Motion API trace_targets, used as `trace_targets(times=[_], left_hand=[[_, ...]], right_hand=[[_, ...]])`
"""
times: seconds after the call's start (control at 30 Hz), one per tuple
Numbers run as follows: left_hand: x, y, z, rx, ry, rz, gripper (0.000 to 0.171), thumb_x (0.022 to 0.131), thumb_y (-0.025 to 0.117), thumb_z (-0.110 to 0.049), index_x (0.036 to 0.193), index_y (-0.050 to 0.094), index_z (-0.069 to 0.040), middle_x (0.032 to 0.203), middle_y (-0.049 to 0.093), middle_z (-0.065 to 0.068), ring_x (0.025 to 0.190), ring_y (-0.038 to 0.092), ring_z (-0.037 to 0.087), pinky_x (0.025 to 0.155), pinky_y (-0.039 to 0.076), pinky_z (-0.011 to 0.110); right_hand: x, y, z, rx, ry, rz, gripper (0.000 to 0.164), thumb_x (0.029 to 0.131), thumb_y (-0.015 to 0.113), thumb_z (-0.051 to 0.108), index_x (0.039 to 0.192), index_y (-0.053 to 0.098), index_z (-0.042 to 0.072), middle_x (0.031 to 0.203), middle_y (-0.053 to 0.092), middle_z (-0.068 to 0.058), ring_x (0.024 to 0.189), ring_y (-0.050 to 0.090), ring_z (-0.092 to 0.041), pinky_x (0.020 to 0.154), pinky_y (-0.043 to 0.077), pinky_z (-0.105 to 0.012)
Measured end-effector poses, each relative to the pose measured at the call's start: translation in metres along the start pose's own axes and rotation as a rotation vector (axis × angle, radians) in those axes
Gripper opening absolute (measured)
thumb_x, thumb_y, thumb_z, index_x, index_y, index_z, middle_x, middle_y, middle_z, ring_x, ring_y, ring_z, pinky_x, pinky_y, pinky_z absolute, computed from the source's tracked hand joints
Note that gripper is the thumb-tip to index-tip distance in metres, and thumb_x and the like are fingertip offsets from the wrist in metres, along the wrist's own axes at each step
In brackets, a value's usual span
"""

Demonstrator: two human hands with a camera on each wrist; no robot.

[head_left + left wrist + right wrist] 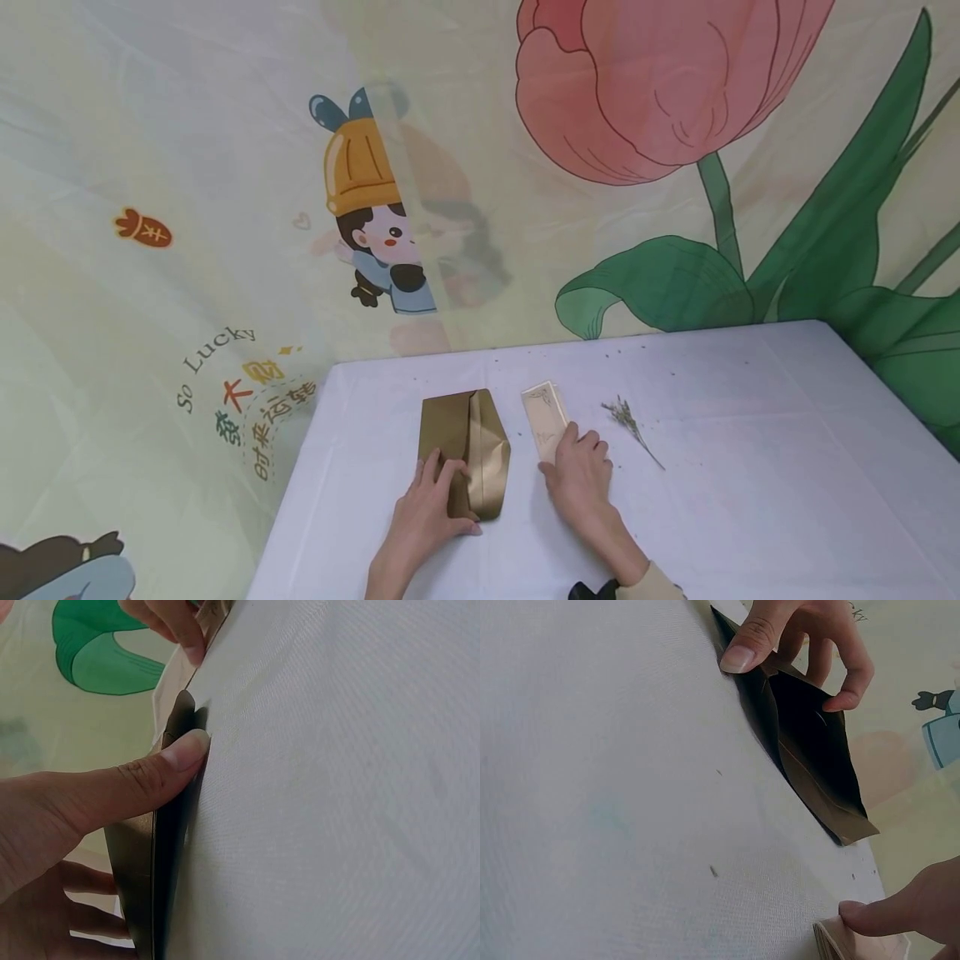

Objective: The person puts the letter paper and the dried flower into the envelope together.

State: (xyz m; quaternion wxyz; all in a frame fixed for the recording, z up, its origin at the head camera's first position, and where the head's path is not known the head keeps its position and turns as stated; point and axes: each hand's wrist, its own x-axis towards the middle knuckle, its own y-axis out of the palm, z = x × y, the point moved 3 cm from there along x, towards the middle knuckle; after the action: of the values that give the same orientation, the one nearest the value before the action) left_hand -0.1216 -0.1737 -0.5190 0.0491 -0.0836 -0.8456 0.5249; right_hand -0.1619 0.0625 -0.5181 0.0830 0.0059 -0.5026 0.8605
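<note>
A gold envelope [444, 421] lies at the middle left of the white table, its flap side turned right. My left hand [426, 507] grips its near end, thumb at the near edge and fingers over the top. In the right wrist view the envelope [814, 761] gapes, with its dark inside showing. Just to the right is a folded cream card [542, 408] with a printed corner ornament. My right hand [583, 482] holds the near end of that card, thumb on its left edge. Several layers show at the card's end [832, 937] in the right wrist view.
A small dried flower sprig [628, 423] lies right of the card. Tiny dark crumbs are scattered over the white tablecloth [750, 467], mostly toward the back. Behind the table hangs a printed cloth [480, 167] with a large tulip and a cartoon figure.
</note>
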Motion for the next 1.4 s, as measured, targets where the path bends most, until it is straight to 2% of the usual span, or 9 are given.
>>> trace_targets(times=[0.17,0.4,0.57,0.73,0.9,1.07,1.27,1.4], left_hand=[[0.000,0.000,0.000,-0.003,-0.002,-0.008,0.076,0.064,0.096,-0.044,0.123,0.050,-0.031,0.156,0.039,0.032,0.137,0.038,0.066,0.078,0.049,0.076],[0.000,0.000,0.000,-0.006,-0.011,-0.006,0.076,0.063,0.096,-0.045,0.123,0.050,-0.032,0.157,0.038,0.031,0.138,0.038,0.066,0.079,0.049,0.076],[0.000,0.000,0.000,-0.002,-0.008,-0.005,0.077,0.063,0.096,-0.046,0.123,0.050,-0.032,0.156,0.038,0.031,0.137,0.038,0.066,0.078,0.049,0.075],[0.000,0.000,-0.001,-0.003,-0.010,0.002,0.077,0.063,0.096,-0.046,0.123,0.050,-0.032,0.156,0.038,0.032,0.137,0.038,0.066,0.079,0.049,0.075],[0.001,-0.002,-0.001,-0.012,-0.007,0.003,0.077,0.064,0.096,-0.044,0.124,0.050,-0.031,0.156,0.038,0.033,0.137,0.038,0.067,0.080,0.048,0.076],[0.002,-0.002,-0.001,-0.004,-0.004,0.003,0.078,0.064,0.096,-0.043,0.125,0.050,-0.030,0.156,0.038,0.032,0.137,0.038,0.067,0.080,0.048,0.076],[0.001,-0.002,-0.001,-0.006,-0.015,0.013,0.077,0.064,0.096,-0.044,0.124,0.050,-0.030,0.157,0.037,0.032,0.138,0.037,0.066,0.080,0.048,0.076],[0.000,-0.003,-0.003,-0.017,-0.015,0.018,0.077,0.063,0.096,-0.044,0.124,0.050,-0.031,0.157,0.037,0.032,0.137,0.037,0.067,0.080,0.048,0.077]], right_hand=[[0.002,-0.001,-0.005,0.034,0.029,0.022,0.063,0.077,0.091,0.023,0.108,0.050,-0.013,0.089,0.047,-0.024,0.081,0.048,-0.034,0.058,0.045,-0.046],[0.004,-0.003,-0.008,0.044,0.039,0.041,0.066,0.074,0.093,0.024,0.106,0.054,-0.018,0.093,0.046,-0.026,0.077,0.047,-0.032,0.054,0.043,-0.039],[0.004,-0.003,-0.009,0.092,0.051,0.053,0.070,0.075,0.091,0.020,0.119,0.052,-0.020,0.106,0.047,-0.031,0.076,0.052,-0.030,0.051,0.047,-0.038],[0.005,-0.005,-0.013,0.182,0.066,0.080,0.074,0.080,0.086,0.014,0.134,0.048,-0.018,0.110,0.051,-0.031,0.070,0.058,-0.025,0.050,0.049,-0.035],[0.009,-0.010,-0.021,0.278,0.074,0.122,0.065,0.087,0.076,0.012,0.139,0.047,-0.014,0.108,0.060,-0.027,0.075,0.063,-0.026,0.057,0.050,-0.037],[0.013,-0.017,-0.026,0.416,0.101,0.205,0.057,0.091,0.066,0.004,0.141,0.045,-0.013,0.104,0.066,-0.023,0.079,0.066,-0.024,0.063,0.054,-0.036],[0.017,-0.020,-0.030,0.506,0.163,0.259,0.050,0.091,0.066,0.003,0.136,0.052,-0.014,0.103,0.069,-0.020,0.083,0.067,-0.022,0.075,0.058,-0.038],[0.018,-0.018,-0.035,0.558,0.185,0.269,0.045,0.091,0.066,0.005,0.132,0.057,-0.012,0.102,0.070,-0.018,0.083,0.067,-0.021,0.071,0.057,-0.033]])
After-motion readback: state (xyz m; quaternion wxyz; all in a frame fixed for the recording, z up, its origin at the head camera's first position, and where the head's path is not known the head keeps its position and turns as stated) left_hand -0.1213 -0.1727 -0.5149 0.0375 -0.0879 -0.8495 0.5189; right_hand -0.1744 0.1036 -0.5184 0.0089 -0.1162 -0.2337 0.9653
